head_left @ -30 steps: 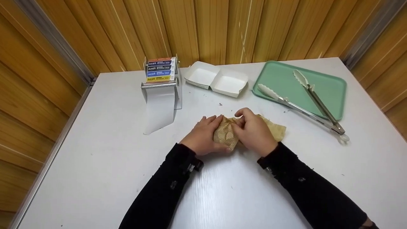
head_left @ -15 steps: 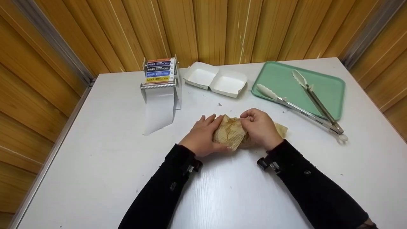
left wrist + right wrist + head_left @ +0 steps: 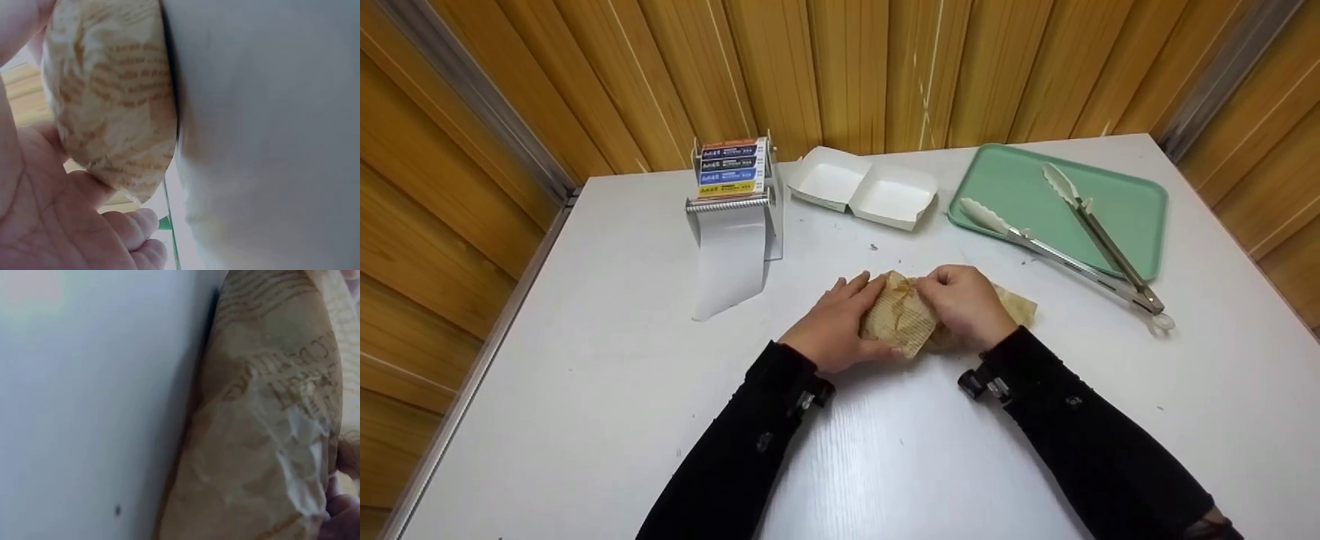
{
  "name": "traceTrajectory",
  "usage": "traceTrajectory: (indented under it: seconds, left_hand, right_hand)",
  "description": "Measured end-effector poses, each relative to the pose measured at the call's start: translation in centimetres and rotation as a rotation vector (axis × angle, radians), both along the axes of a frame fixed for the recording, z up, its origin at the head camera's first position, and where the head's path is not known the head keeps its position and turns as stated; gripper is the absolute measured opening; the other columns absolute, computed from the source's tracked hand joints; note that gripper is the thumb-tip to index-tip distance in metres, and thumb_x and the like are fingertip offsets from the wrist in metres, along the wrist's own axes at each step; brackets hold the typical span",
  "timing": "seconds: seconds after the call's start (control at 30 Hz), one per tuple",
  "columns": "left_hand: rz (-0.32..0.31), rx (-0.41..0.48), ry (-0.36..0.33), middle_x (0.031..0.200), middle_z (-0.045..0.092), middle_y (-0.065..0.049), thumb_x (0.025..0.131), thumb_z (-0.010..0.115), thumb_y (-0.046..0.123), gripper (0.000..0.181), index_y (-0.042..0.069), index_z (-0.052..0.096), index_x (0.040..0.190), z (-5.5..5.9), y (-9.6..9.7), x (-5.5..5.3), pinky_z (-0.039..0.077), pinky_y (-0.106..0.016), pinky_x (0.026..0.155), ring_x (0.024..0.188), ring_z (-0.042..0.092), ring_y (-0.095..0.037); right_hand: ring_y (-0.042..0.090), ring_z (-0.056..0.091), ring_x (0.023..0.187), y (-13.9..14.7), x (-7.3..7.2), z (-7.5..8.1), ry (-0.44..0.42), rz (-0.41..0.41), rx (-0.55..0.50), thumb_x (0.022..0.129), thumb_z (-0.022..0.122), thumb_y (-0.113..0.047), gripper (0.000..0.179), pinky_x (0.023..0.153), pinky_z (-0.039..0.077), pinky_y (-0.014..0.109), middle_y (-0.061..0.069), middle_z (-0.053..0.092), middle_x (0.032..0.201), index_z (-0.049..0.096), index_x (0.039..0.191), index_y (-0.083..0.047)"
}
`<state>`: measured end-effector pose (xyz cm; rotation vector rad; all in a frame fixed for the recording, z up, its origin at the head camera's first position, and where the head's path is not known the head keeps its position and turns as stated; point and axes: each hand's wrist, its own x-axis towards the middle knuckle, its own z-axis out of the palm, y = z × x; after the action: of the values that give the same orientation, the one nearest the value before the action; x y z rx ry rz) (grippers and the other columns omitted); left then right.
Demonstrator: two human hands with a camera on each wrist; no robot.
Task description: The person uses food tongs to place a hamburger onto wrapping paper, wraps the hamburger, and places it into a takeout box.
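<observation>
A rounded bundle in tan wrapping paper (image 3: 901, 319) with brown printed lettering lies on the white table between both hands. My left hand (image 3: 834, 324) holds its left side, thumb on the near side and fingers along the far side. In the left wrist view, crinkled printed paper (image 3: 118, 101) bulges beside the palm. My right hand (image 3: 971, 304) pinches the paper near the top of the bundle with curled fingers. A loose paper flap (image 3: 1017, 306) sticks out to its right. The right wrist view shows the creased wrapper (image 3: 253, 455) resting along the table; whatever it encloses is hidden.
At the back left stands a label dispenser (image 3: 727, 202) with colored rolls and a white strip hanging down. An opened white carton (image 3: 889, 196) sits behind the hands. On the right, metal tongs (image 3: 1072, 262) with pale tips lie across a green tray (image 3: 1144, 225).
My right hand first shifted right and lifted the paper's edge, then came back left and lower, its fingers pressing over the paper. My left hand has stayed on the bundle.
</observation>
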<state>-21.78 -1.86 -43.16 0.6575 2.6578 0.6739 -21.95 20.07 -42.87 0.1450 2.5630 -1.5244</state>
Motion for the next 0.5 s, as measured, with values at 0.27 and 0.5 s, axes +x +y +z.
traceTrajectory:
  seconds: [0.27, 0.5]
  left_hand:
    - [-0.015, -0.001, 0.026, 0.178, 0.015, -0.007, 0.084, 0.079, 0.068, 0.111, 0.032, 0.018, 0.170, 0.06, 0.34, 0.29, 0.021, -0.055, 0.131, 0.164, 0.013, -0.039]
    - [-0.032, -0.019, 0.027, 0.178, 0.014, -0.006, 0.092, 0.073, 0.062, 0.103, 0.025, 0.018, 0.170, 0.14, 0.60, 0.35, 0.013, -0.048, 0.134, 0.165, 0.009, -0.033]
  right_hand:
    - [0.016, 0.064, 0.083, -0.06, -0.25, -0.11, 0.087, 0.067, 0.061, 0.098, 0.072, -0.038, 0.029, 0.068, 0.054, 0.025, 0.002, 0.070, 0.088, 0.075, 0.095, -0.009]
    - [0.018, 0.060, 0.081, 0.18, -0.60, -0.34, 0.019, 0.023, 0.086, 0.103, 0.062, -0.033, 0.032, 0.068, 0.050, 0.026, 0.001, 0.069, 0.084, 0.076, 0.091, -0.007]
